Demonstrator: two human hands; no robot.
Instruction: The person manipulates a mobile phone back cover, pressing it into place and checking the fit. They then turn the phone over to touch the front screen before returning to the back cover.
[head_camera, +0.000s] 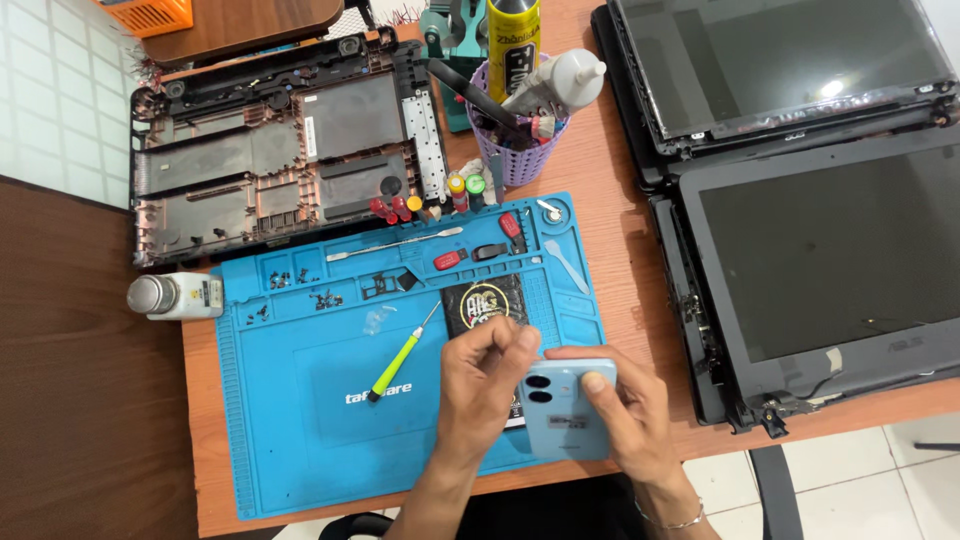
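Both hands meet low in the middle of the frame over a pale blue phone (567, 412) that lies back-up, camera end toward the top. The left hand (483, 378) is curled, its fingertips pinching at the phone's upper left corner; the right hand (628, 405) grips the phone's right edge, thumb pressed flat across the back.

At far left a small white bottle with a metal cap (175, 296) lies on its side on the wooden desk (620, 250). Above it, in the upper left, sits an opened laptop base shell (285, 150). A blue silicone work mat (300, 420) covers the centre, and the phone rests on its lower right part. On the mat lie a green-handled screwdriver (400, 355), small dark screws (322, 298) and a thin metal spudger (395, 244). A purple cup of tools (520, 150) stands at top centre. Two laptop screen lids (820, 240) fill the right side.
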